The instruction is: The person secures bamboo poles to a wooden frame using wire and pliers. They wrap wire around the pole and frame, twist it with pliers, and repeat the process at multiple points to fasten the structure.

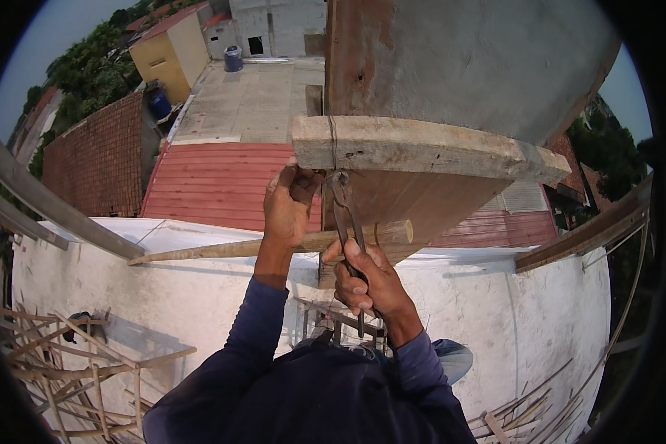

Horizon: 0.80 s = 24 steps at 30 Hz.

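Right hand [368, 285], nearest, closed tight around the handles of the pincers [345, 222]. Long tool pointing straight up from the fist, its head touching the underside of the wooden plank [422, 152], by a thin wire [333, 142] looped round it. Left hand [288, 206] higher and just beside the pincer head, fingers curled at the plank's edge. Wooden pole [274, 246] crossing behind both. Red roofs [214, 181] far below.

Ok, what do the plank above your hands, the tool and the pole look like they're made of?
The plank: rough, weathered wood, pale with cement-like crust and chipped edges. The pincers in the right hand: dark, dull metal, probably steel, unpainted. The pole behind the left hand: round, tan, likely bamboo or bare timber.
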### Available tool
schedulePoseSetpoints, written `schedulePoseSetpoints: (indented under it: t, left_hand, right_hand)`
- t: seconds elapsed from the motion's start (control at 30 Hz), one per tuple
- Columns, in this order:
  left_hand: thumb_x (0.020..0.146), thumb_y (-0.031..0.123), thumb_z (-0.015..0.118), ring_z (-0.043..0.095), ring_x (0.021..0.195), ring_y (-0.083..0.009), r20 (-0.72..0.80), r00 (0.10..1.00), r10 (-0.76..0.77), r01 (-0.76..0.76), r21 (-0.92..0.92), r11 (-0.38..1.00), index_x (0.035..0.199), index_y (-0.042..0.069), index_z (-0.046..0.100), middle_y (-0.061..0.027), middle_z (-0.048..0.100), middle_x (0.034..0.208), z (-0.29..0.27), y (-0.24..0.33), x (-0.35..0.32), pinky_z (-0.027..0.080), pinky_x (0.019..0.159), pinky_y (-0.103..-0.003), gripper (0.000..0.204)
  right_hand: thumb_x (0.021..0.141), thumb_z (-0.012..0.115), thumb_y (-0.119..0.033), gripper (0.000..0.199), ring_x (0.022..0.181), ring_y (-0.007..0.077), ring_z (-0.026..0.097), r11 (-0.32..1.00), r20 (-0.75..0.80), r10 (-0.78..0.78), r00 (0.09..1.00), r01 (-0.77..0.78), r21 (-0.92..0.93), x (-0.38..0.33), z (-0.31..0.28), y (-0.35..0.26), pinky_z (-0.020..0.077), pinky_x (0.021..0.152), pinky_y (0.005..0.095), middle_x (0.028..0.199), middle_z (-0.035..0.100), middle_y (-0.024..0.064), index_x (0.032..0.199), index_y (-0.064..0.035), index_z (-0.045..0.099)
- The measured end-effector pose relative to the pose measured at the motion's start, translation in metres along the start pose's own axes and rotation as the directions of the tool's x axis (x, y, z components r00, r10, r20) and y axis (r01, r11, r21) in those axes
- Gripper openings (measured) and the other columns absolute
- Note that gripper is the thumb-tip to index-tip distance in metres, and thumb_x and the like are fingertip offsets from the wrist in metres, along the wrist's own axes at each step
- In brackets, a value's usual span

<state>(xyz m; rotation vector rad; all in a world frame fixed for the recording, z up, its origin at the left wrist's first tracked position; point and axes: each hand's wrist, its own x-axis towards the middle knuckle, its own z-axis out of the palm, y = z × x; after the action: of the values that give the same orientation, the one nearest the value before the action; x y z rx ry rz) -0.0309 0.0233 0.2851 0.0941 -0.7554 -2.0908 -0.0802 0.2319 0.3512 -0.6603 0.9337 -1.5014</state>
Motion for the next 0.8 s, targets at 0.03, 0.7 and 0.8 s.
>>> schedulePoseSetpoints:
  t: [0.03, 0.7, 0.8]
  left_hand:
    - [0.109, 0.028, 0.057, 0.070, 0.092, -0.0203, -0.044, 0.998, 0.041, -0.034, 0.151, 0.988, 0.113, 0.002, 0.070, -0.0059, 0.072, 0.094, 0.006, 0.001, -0.004, 0.058, 0.090, -0.037, 0.029]
    - [0.108, 0.034, 0.056, 0.067, 0.068, -0.0104, 0.388, 0.887, -0.248, 0.389, -0.343, 0.855, 0.139, -0.001, 0.051, -0.0174, 0.063, 0.132, 0.022, -0.046, -0.025, 0.055, 0.048, -0.021, 0.047]
    - [0.105, 0.021, 0.063, 0.051, 0.055, -0.0057, 0.310, 0.896, -0.319, 0.393, -0.214, 0.894, 0.134, 0.000, 0.058, -0.0139, 0.070, 0.119, 0.005, -0.031, -0.025, 0.044, 0.046, -0.020, 0.036]
  right_hand:
    - [0.114, 0.040, -0.044, 0.051, 0.038, 0.0031, 0.037, 1.000, -0.005, 0.002, 1.000, -0.002, -0.003, -0.001, 0.000, 0.000, 0.0385, 0.035, 0.0225, 0.057, 0.037, -0.0060, 0.117, 0.0038, 0.059]
    - [0.114, 0.042, -0.042, 0.044, 0.037, 0.0039, 0.034, 0.998, -0.020, -0.008, 1.000, 0.009, 0.066, -0.004, 0.006, -0.001, 0.0362, 0.036, 0.0222, 0.057, 0.036, -0.0060, 0.117, -0.0012, 0.058]
    - [0.114, 0.042, -0.042, 0.044, 0.037, 0.0035, 0.035, 0.997, -0.017, 0.005, 1.000, -0.004, 0.080, -0.005, 0.003, -0.002, 0.0360, 0.036, 0.0222, 0.057, 0.036, -0.0064, 0.117, -0.0008, 0.058]
